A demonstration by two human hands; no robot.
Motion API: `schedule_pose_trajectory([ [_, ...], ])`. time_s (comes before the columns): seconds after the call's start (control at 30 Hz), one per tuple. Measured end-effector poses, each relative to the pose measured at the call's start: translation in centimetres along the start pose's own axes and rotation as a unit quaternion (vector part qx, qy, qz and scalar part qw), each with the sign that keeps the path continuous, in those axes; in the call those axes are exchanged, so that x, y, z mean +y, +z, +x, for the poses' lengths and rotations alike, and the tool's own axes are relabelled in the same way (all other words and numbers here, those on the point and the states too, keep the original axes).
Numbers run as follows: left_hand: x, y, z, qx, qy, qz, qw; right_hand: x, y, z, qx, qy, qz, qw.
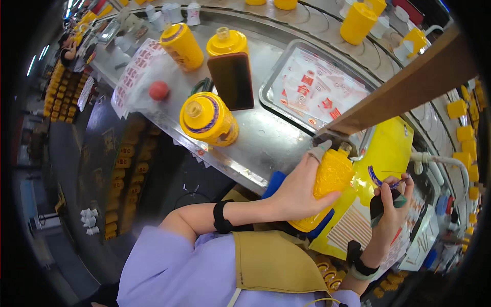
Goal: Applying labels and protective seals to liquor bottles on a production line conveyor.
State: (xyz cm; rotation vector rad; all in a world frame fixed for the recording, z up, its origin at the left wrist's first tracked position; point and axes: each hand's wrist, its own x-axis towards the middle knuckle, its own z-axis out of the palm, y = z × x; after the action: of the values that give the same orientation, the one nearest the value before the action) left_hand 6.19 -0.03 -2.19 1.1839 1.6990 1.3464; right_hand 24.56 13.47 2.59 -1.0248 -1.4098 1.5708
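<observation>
Yellow bottle (pixel 330 187) in left hand (pixel 296 192); neck hidden, perhaps by bracket.

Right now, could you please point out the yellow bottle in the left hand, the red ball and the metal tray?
yellow bottle (pixel 332 174), head view, on its textured body above the thumb.
red ball (pixel 159 90), head view, on its middle.
metal tray (pixel 269 88), head view, on its left rim.
</observation>
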Motion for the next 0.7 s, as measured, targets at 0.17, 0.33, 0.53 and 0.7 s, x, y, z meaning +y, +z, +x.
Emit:
schedule_pose_trajectory([
  [0.17,0.12,0.27,-0.04,0.013,0.007,0.007,1.000,-0.13,-0.22,0.18,0.031,-0.023,-0.058,0.998],
  [0.33,-0.20,0.65,-0.12,0.028,0.042,0.030,0.998,-0.72,-0.17,-0.28,0.022,-0.019,-0.096,0.995],
  [0.53,0.13,0.61,0.11,0.040,0.047,0.033,0.998,-0.79,0.13,-0.25,0.044,-0.018,-0.113,0.993],
  [0.7,-0.18,0.51,0.33,0.043,0.075,0.072,0.994,-0.34,0.09,0.30,-0.025,-0.058,-0.180,0.982],
])
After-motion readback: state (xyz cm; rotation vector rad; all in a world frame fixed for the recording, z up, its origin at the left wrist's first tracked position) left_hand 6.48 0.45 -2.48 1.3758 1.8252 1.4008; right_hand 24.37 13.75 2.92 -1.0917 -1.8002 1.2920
